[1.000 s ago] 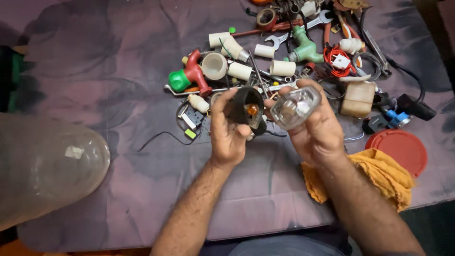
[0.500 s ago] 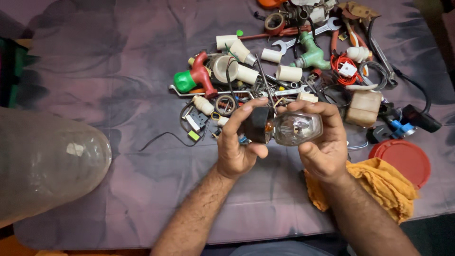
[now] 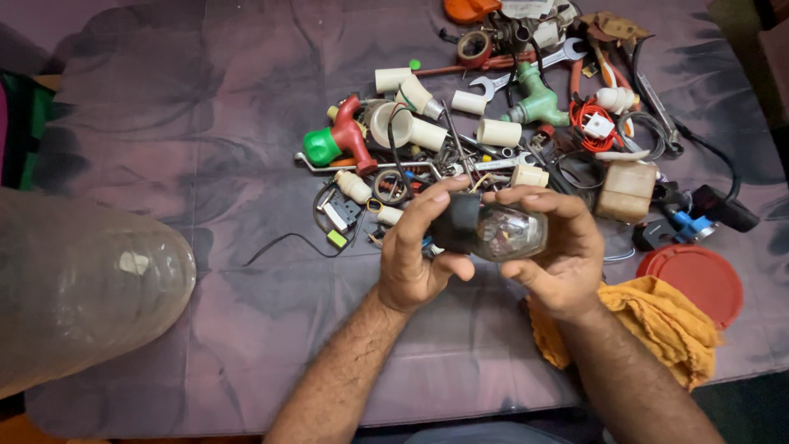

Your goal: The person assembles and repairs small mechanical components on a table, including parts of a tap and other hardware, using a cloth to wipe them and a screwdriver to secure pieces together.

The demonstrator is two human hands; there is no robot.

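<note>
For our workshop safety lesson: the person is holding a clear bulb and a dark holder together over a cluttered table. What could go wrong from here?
1. The clear bulb looks like glass; squeezed or twisted hard by the right hand against the black holder in the left hand, it might crack and cut the fingers.
2. If it slips, it would likely land on the wrenches and pipe fittings below and could shatter.

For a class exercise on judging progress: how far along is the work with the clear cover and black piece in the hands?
Done: the black housing and clear cover now meet end to end, where a second ago they were apart. In hand: the left hand grips the housing, the right hand the cover. Left: whether they are fully seated cannot be told; loose parts remain on the cloth-covered table, beside the yellow rag.
</note>
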